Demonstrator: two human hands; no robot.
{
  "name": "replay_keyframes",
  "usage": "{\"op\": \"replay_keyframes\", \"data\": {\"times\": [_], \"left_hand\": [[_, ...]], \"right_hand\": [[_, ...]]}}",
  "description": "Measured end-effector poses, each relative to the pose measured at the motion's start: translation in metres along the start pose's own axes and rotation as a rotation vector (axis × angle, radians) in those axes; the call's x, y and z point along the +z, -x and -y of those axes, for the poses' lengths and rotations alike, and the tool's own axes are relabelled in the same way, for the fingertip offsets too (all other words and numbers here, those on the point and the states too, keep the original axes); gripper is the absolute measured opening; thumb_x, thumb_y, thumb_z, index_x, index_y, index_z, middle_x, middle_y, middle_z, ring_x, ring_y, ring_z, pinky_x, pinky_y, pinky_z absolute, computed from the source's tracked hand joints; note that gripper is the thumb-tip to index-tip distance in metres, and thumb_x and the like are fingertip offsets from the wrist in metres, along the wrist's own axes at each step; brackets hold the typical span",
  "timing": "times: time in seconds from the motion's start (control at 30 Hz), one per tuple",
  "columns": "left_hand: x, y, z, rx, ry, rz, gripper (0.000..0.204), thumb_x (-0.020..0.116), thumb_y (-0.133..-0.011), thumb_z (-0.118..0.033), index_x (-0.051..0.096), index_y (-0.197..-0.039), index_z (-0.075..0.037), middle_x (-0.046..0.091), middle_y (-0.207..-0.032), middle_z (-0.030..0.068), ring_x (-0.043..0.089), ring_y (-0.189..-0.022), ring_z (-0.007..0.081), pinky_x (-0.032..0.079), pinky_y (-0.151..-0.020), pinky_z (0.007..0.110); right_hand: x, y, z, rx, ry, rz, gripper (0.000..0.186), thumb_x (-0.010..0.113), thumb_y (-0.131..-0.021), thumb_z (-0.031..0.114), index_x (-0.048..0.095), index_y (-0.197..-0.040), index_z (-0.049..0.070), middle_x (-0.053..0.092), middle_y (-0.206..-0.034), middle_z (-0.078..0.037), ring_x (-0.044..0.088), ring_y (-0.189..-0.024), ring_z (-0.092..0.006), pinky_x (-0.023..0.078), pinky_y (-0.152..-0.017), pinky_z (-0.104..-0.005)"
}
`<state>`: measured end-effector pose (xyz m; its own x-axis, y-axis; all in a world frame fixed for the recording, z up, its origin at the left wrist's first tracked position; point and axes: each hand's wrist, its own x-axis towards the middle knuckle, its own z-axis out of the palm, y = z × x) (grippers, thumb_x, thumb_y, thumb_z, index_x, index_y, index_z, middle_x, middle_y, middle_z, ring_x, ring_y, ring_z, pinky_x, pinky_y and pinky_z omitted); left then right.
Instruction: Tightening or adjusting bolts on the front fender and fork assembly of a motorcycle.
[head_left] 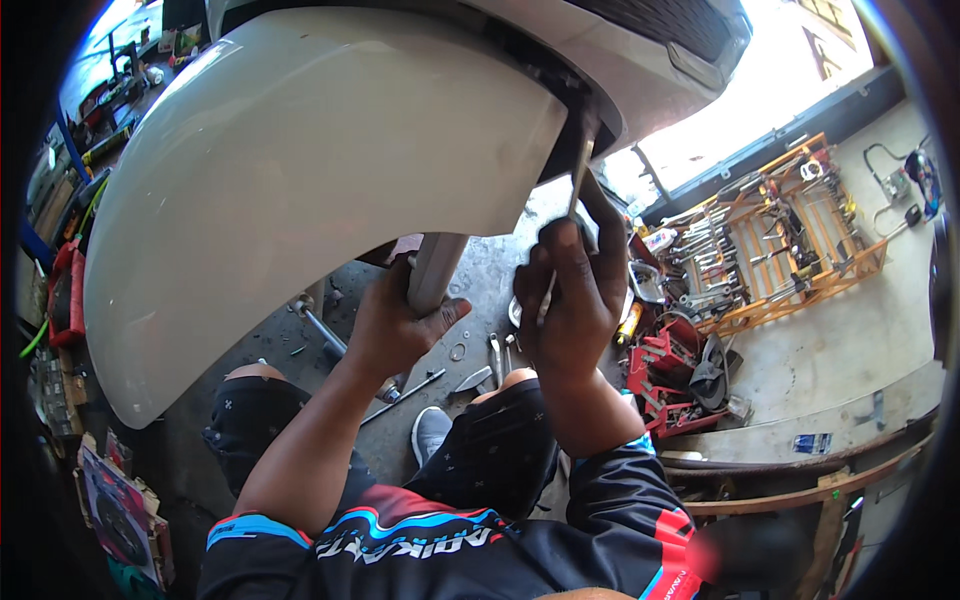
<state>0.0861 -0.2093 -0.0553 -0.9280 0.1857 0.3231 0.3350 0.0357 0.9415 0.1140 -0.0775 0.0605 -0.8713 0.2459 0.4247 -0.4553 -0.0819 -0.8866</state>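
Observation:
A large glossy white fender-like panel (330, 130) of a vehicle curves across the upper left, in front of me. Under its lower edge my left hand (395, 315) is wrapped around a pale grey, straight-sided bar (436, 270), the thumb pointing right. My right hand (575, 285) is raised beside the panel's right corner. Between its thumb and fingers is a slim flat metal tool (582, 175), tilted up toward the dark gap behind the panel. The tool's upper end is hard to make out, so its exact kind is unclear.
A vehicle body with a dark grille (650, 30) is above. On the floor lie a long metal rod (402, 397) and several hand tools (480, 378). At right stand a red toolbox (665, 370) and an orange rack (790, 245) of wrenches. A red case (67, 290) is at left.

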Motion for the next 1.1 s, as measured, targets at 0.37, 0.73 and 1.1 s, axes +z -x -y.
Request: {"op": "replay_keyframes", "data": {"times": [0.37, 0.73, 1.1], "left_hand": [[0.0, -0.004, 0.001, -0.078, 0.016, 0.073, 0.051, 0.078, -0.075, -0.022, 0.053, -0.108, 0.008, 0.063, -0.083, 0.0188, 0.062, -0.072, 0.0277, 0.05, -0.071, 0.039], [-0.003, -0.004, -0.004, -0.229, 0.021, 0.156, 0.062, 0.077, -0.075, -0.022, 0.049, -0.12, 0.009, 0.065, -0.097, 0.0234, 0.066, -0.087, 0.0305, 0.051, -0.081, 0.039], [-0.001, -0.001, 0.002, -0.134, 0.039, 0.09, 0.056, 0.077, -0.075, -0.022, 0.052, -0.116, 0.007, 0.064, -0.094, 0.0217, 0.064, -0.083, 0.0294, 0.05, -0.079, 0.039]], "right_hand": [[-0.059, -0.062, -0.04, -0.287, 0.312, 0.008, 0.036, 0.069, -0.091, 0.015, 0.059, -0.121, -0.003, 0.055, -0.072, 0.004, 0.043, -0.054, -0.0011, 0.033, -0.048, -0.017], [-0.043, -0.074, -0.039, -0.416, 0.427, -0.015, 0.027, 0.064, -0.094, 0.016, 0.061, -0.114, -0.002, 0.06, -0.078, -0.001, 0.045, -0.053, -0.0024, 0.035, -0.046, -0.0183], [0.03, -0.009, 0.032, 0.21, -0.22, -0.026, 0.038, 0.05, -0.098, 0.01, 0.042, -0.134, 0.0, 0.054, -0.084, -0.005, 0.05, -0.062, -0.0088, 0.04, -0.057, -0.0244]]}}
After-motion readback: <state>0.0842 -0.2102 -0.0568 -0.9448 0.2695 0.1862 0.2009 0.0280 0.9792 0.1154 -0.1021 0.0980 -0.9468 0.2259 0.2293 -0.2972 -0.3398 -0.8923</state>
